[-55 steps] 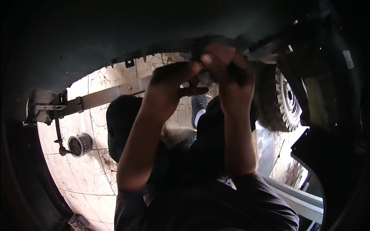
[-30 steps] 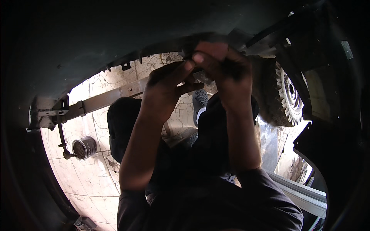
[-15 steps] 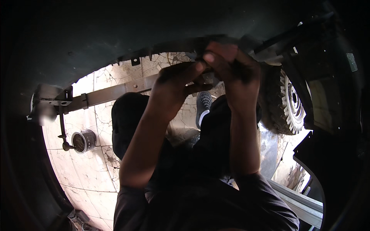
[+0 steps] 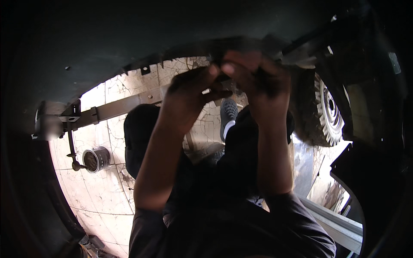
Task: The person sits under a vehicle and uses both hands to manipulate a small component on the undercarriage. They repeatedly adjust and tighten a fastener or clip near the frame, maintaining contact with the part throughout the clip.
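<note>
Both hands are raised close together under the edge of a large dark panel [image 4: 99, 47]. My right hand [image 4: 269, 84] is closed, its thumb against a reddish flat piece [image 4: 243, 58] that blurs into the shadow. Just to its left, my left hand [image 4: 180, 101] has curled fingers and its thumb tip near the right thumb. Whatever lies between the left fingers, if anything, is too dark and smeared to make out. The parts of the panel behind the fingers are hidden.
A treaded wheel [image 4: 329, 107] stands at the right. Behind my knees a metal beam [image 4: 129, 102] crosses the cracked tile floor [image 4: 103, 193]. A small open can [image 4: 95, 159] sits at the left near a hanging rod [image 4: 72, 144]. Metal rails [image 4: 335, 225] lie lower right.
My left hand has shifted slightly left and down. The right hand and the reddish piece have moved slightly left, and the whole view has tilted a little.
</note>
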